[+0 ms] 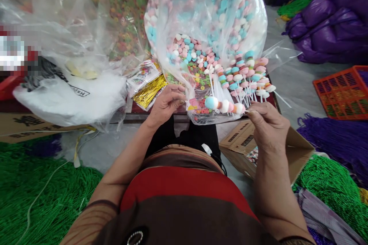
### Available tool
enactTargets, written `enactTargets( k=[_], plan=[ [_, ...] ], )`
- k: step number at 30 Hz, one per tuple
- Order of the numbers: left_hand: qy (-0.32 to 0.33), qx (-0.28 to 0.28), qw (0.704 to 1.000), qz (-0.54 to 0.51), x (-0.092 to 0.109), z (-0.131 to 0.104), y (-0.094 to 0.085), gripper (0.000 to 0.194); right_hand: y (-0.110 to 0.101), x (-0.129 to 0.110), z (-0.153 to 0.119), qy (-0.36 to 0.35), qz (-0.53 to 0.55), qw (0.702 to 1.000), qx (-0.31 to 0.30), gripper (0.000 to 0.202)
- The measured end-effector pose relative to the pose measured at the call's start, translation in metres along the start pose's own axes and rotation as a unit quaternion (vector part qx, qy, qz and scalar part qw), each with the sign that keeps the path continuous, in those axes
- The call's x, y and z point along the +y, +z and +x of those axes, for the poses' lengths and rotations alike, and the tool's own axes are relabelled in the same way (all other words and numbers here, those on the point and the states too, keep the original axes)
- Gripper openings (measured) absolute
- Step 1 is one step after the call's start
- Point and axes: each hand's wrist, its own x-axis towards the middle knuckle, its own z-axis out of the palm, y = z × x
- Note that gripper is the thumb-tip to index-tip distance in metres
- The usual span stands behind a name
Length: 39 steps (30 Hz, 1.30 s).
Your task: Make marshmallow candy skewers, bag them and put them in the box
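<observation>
My right hand point(267, 122) pinches the thin stick of a marshmallow skewer point(227, 105). The skewer lies level, its blue-and-white end towards the left. My left hand point(168, 103) has thumb and fingers closed at the edge of a small clear printed bag point(192, 104), which sits by the skewer's far end. Just beyond my hands, a pile of finished marshmallow skewers point(244, 74) rests on the right of the table, white sticks pointing towards me. Gold twist ties point(151, 90) lie beside my left hand on a stack of printed bags point(143, 72).
A large clear bag of pink, blue and white marshmallows point(207, 11) stands behind, beside a bag of ring gummies point(123, 23). White plastic bags point(77, 99) lie left. Below right is an open carton point(238, 138). An orange crate point(342, 93) and green cord point(330, 183) are on the floor.
</observation>
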Motion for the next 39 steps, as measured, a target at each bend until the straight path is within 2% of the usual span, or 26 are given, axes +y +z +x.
enactTargets(
  k=[3,8,18,22,25,28,33,39],
  plan=[
    [0.013,-0.004,1.000,-0.020,-0.002,0.000,0.002,0.008,0.001,-0.001,-0.001,0.007,0.022,1.000,-0.019,0.015],
    [0.005,-0.014,0.998,-0.054,-0.002,-0.001,0.003,0.011,0.002,-0.006,-0.002,0.012,-0.003,0.999,-0.050,0.019],
    [0.027,-0.048,0.997,0.059,-0.003,0.001,0.007,0.020,-0.019,-0.020,0.005,-0.013,-0.119,0.991,-0.057,0.017],
    [0.015,-0.035,0.998,0.056,-0.005,0.000,0.007,0.019,-0.019,-0.017,0.002,0.029,-0.054,0.998,-0.026,0.019],
    [-0.001,-0.035,0.998,0.047,-0.005,0.000,0.007,0.019,-0.013,-0.007,-0.002,0.070,0.037,0.997,0.002,0.022],
    [0.002,-0.037,0.999,0.019,-0.004,0.001,0.007,0.017,-0.005,0.004,-0.005,0.101,0.076,0.992,0.003,0.027],
    [-0.014,-0.034,0.999,-0.012,-0.003,0.001,0.008,0.019,0.001,0.010,-0.008,0.102,0.065,0.992,-0.019,0.026],
    [0.005,-0.044,0.999,-0.012,-0.004,0.000,0.008,0.016,-0.009,0.007,-0.006,0.097,0.005,0.995,-0.037,0.023]
  ],
)
